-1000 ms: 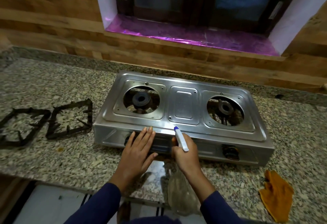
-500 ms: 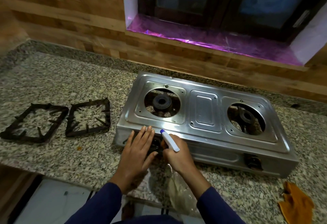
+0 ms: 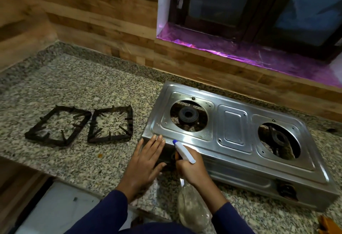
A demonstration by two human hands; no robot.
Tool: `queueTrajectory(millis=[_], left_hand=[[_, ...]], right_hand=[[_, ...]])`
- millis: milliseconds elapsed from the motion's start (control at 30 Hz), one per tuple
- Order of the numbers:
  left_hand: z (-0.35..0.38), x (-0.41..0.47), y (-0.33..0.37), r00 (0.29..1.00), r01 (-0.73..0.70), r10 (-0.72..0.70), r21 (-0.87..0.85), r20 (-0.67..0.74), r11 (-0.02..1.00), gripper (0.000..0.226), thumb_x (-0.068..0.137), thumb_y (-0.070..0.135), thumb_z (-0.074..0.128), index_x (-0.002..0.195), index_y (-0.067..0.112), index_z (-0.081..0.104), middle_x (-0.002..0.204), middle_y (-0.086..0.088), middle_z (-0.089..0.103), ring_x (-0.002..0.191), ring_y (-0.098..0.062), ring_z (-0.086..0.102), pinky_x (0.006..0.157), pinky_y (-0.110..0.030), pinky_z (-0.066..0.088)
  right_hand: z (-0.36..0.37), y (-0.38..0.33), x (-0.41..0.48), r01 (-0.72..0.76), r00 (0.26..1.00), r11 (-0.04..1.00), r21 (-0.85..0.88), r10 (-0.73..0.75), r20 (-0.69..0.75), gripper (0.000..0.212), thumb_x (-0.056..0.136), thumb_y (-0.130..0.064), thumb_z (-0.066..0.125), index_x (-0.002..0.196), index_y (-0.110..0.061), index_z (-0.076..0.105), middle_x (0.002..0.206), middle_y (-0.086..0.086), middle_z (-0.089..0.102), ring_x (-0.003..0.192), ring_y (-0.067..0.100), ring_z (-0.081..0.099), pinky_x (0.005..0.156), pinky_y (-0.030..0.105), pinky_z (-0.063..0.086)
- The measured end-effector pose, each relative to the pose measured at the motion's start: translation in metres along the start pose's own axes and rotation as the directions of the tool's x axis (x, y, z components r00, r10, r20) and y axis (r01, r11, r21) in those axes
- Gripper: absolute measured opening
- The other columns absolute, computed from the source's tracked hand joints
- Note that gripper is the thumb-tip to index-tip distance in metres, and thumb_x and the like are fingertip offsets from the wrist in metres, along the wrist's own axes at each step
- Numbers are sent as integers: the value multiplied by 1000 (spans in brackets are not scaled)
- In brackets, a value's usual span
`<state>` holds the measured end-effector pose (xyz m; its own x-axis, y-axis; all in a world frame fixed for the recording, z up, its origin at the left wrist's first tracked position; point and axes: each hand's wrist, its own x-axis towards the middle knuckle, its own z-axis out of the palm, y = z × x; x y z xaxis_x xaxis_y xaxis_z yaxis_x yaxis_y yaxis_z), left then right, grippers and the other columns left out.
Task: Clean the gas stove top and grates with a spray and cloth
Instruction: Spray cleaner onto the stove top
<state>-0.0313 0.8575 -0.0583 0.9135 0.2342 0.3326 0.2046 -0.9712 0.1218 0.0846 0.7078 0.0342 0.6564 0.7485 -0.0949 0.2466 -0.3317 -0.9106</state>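
A steel two-burner gas stove (image 3: 235, 133) sits on the granite counter (image 3: 77, 89) with its grates off. Two black square grates (image 3: 59, 125) (image 3: 111, 124) lie side by side on the counter left of it. My right hand (image 3: 192, 172) grips a spray bottle (image 3: 184, 151) with a white head and blue nozzle that points up and left over the stove's front left corner; the clear bottle body hangs below my wrist. My left hand (image 3: 146, 161) lies flat, fingers apart, against the stove's front left corner. An orange cloth (image 3: 329, 224) shows at the bottom right edge.
A wooden wall runs behind the counter, with a window sill (image 3: 259, 52) lit purple above the stove. The counter's front edge passes just under my forearms. A pale surface (image 3: 55, 209) lies below the counter at lower left.
The view has swung left, so the stove and cloth sit further right in frame. My hands have slid along the stove front to its left corner, still holding the bottle.
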Motion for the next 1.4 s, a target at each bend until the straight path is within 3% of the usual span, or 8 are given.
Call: queueTrajectory(millis=[200,333,633,867,1000,1100,1233,1400], left_hand=[[4,-1,-5,1000,-15,15,7,-16,1000,71,97,50,40,156,13,23,164,-5,22,153,-19,16,120,-50,16],[6,-1,-4,1000,-10,10,-4,-20,1000,70,98,49,38,156,13,22,164,-5,21,153,-20,16,120,-51,18],[4,-1,4,999,41,-42,-43,-29,998,70,98,48,41,156,12,25,165,-5,21,153,-20,15,122,-50,13],[2,0,16,992,123,-124,-79,-13,989,68,102,53,27,155,12,27,163,-5,25,153,-20,17,122,-49,13],[0,3,28,985,170,-171,-100,-4,980,69,102,54,25,156,12,26,164,-5,24,153,-19,16,122,-50,13],[0,6,41,993,121,-121,-109,4,987,68,102,54,26,155,12,28,163,-4,26,153,-19,16,123,-47,10],[4,14,68,1000,6,-8,-132,-10,991,67,102,52,29,153,10,33,162,-6,29,152,-20,20,123,-47,11],[12,32,111,992,-125,126,-152,-3,980,66,99,49,37,152,9,36,159,-7,33,151,-21,22,121,-45,15]], right_hand=[[5,-6,5,-48,998,999,-26,49,26,30,55,9,51,57,-18,39,58,-3,43,53,10,37,48,21,27],[2,-6,5,-41,997,998,-48,44,68,17,53,0,52,68,-9,49,64,-5,49,57,8,43,51,22,32],[-9,-2,0,-93,992,990,109,102,-79,21,49,0,51,59,-17,45,56,-6,45,53,13,41,47,25,32],[-27,3,-9,16,991,995,100,-3,-132,20,52,-1,53,70,-7,48,66,3,46,59,16,43,50,27,35],[-41,3,-18,48,982,977,210,-9,-187,13,55,0,50,65,-5,44,60,0,42,53,14,38,47,24,31],[-55,6,-21,59,975,988,144,-27,-219,21,54,-2,52,75,-5,52,71,8,51,62,18,48,51,27,37],[-71,16,-31,37,973,978,206,12,-228,15,53,0,52,66,0,46,59,-1,44,53,13,40,47,23,33],[-103,36,-54,-1,956,988,153,46,-290,24,51,-2,53,75,-4,54,68,1,52,60,10,48,51,22,38]])
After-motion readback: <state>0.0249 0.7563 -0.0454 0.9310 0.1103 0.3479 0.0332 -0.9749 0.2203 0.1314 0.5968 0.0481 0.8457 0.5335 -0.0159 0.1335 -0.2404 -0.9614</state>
